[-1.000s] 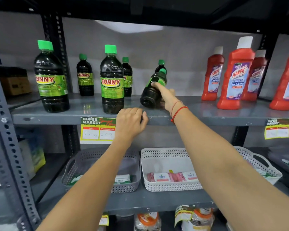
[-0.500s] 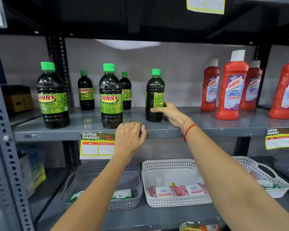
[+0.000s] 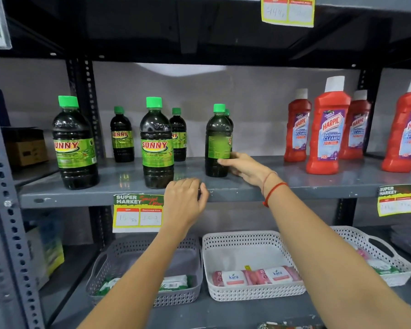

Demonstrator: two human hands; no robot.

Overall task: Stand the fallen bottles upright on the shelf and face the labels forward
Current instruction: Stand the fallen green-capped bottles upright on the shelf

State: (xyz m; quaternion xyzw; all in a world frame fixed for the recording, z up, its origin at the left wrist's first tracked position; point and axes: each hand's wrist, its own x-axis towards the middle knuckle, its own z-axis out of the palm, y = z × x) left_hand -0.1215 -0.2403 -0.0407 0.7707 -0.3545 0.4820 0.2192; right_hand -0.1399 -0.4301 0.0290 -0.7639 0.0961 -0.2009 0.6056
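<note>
A dark Sunny bottle (image 3: 217, 136) with a green cap stands upright on the grey shelf (image 3: 247, 188), its label turned partly to the right so only the edge of the name shows. My right hand (image 3: 244, 166) grips its lower right side. My left hand (image 3: 184, 200) rests curled on the shelf's front edge, holding nothing. Two large Sunny bottles (image 3: 74, 143) (image 3: 156, 143) stand upright in front with labels forward. Smaller ones (image 3: 121, 135) (image 3: 179, 135) stand behind them. Another bottle is mostly hidden behind the held one.
Several red Harpic bottles (image 3: 329, 127) stand upright at the shelf's right. Price tags (image 3: 138, 212) hang from the front edge. Below, a grey basket (image 3: 147, 271) and white baskets (image 3: 247, 264) hold wipe packs. A perforated upright (image 3: 7, 210) stands at left, a cardboard box (image 3: 25, 148) behind it.
The bottle, tilted in my right hand a second ago, now stands upright and has been turned slightly. My left hand has stayed on the shelf edge. The view has shifted upward.
</note>
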